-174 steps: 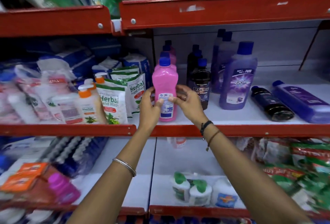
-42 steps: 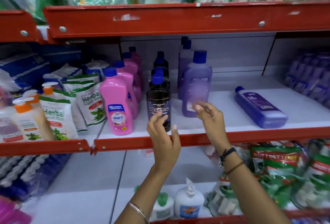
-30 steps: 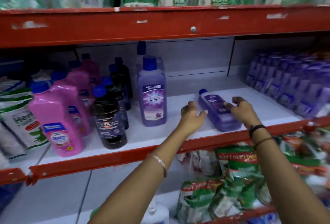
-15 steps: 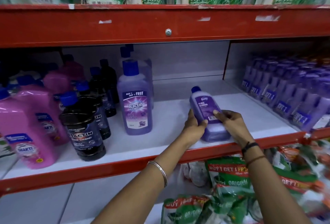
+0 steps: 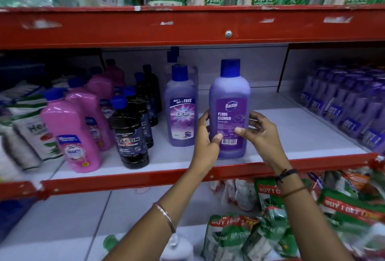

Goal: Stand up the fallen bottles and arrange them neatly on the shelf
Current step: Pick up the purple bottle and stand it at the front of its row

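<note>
Two hands grip one bottle: the left hand (image 5: 205, 142) wraps the lower left side and the right hand (image 5: 257, 130) presses the lower right, thumbs on the label, so both clasp the tall translucent lavender plastic floor-cleaner bottle with a blue cap (image 5: 229, 111). It stands upright near the front edge of the white shelf board (image 5: 291, 133), its base at or just above the board; I cannot tell which. Just beside it on the left stands a similar purple "buy 1 get 1 free" bottle (image 5: 181, 111), then short black bottles (image 5: 130, 135) and pink bottles (image 5: 70, 129) in rows. To the right the board lies bare up to a packed row of small purple bottles (image 5: 345, 106). The risk, as I judge it, is in letting go: so close to the red front lip (image 5: 145, 175), an uneven release could tip the bottle off the shelf, and sliding it leftwards carelessly could knock its purple neighbour.
</note>
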Motion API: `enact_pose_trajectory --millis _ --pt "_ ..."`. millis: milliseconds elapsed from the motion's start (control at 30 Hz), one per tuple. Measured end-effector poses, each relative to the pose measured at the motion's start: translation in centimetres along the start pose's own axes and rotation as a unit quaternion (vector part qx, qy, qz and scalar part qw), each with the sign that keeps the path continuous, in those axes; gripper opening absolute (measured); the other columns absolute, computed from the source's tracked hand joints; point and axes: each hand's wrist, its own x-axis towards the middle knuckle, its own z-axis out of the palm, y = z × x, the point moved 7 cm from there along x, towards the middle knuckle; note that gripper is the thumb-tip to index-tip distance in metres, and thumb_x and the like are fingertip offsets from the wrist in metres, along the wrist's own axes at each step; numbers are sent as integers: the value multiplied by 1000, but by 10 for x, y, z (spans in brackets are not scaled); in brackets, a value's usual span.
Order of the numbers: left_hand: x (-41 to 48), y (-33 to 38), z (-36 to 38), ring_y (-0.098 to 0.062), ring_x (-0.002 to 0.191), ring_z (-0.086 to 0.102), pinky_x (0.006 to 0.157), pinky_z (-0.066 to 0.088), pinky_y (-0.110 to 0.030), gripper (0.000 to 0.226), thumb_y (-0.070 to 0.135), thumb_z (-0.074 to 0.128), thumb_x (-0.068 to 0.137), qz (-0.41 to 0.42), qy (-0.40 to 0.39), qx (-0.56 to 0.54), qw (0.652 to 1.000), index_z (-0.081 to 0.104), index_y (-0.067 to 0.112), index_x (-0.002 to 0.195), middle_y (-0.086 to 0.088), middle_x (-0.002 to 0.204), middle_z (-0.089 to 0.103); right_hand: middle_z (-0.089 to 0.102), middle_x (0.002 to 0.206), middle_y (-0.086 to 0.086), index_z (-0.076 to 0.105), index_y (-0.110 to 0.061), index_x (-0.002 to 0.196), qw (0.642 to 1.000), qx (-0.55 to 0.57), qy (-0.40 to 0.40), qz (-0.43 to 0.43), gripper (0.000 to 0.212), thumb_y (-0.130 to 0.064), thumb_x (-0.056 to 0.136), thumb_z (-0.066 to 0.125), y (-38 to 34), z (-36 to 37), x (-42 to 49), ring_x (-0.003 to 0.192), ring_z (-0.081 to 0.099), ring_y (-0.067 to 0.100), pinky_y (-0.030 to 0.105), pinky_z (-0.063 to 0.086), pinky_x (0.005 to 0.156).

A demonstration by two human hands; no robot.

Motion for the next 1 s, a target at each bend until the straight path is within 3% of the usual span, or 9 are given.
enact_pose_trajectory --millis 167,300,400,500,600,733,800,900,1000 --pt "-19 7 -61 -17 117 54 86 55 -23 61 -4 50 88 36 67 55 996 31 41 125 -7 132 49 65 111 2 51 -8 124 999 12 -52 -1 55 -10 74 74 -3 62 -9 92 68 3 18 56 72" --pt "-28 8 -94 -14 123 50 99 51 -37 65 3 51 82 58 100 82 990 32 50 123 -7 138 44 65 116 8 51 -10 125 997 27 -67 2 59 -13 71 76 4 98 -15 101 66 16 29 58 83" --pt "-29 4 -103 -15 126 49 100 50 -37 65 0 52 85 45 100 78 991 30 34 137 -8 141 44 65 115 4 51 -9 126 997 47 -54 9 56 -11 75 74 8 112 -19 100 65 12 23 57 80" --pt "-29 -2 -105 -20 127 49 104 45 -45 56 22 55 86 35 105 95 989 35 23 138 -9 139 47 63 112 3 52 -8 120 998 65 3 7 45 -8 79 70 13 109 -23 100 63 13 13 53 75" --pt "-31 -3 -109 -23 120 53 105 43 -43 33 16 43 93 54 125 123 983 50 15 125 -8 129 53 62 103 2 53 -9 109 995 66 71 2 34 -4 80 68 17 98 -29 99 60 21 12 51 72" --pt "-28 1 -110 -15 99 59 98 49 -44 28 -3 46 89 25 111 90 989 55 19 105 -2 107 62 62 119 7 55 -10 117 1000 16 27 0 34 -24 87 61 14 107 -38 109 61 22 29 52 89" --pt "-26 -1 -110 -11 97 57 96 50 -38 28 -3 49 89 9 93 69 993 52 15 111 -2 109 60 57 126 0 52 -19 122 1000 21 -13 4 47 -38 81 64 11 115 -45 113 59 12 27 50 94" --pt "-25 -2 -107 -13 106 55 92 48 -21 40 1 56 88 -4 63 53 997 43 15 124 -5 122 54 55 124 -9 45 -25 123 998 11 -59 2 62 -45 71 74 5 122 -48 107 61 4 22 54 87" --pt "-25 -3 -103 -13 117 51 99 46 -25 60 7 68 81 -13 35 55 998 35 17 131 -3 131 49 64 117 2 44 -18 119 997 27 -72 21 61 -39 69 72 5 120 -42 99 67 8 23 56 80"
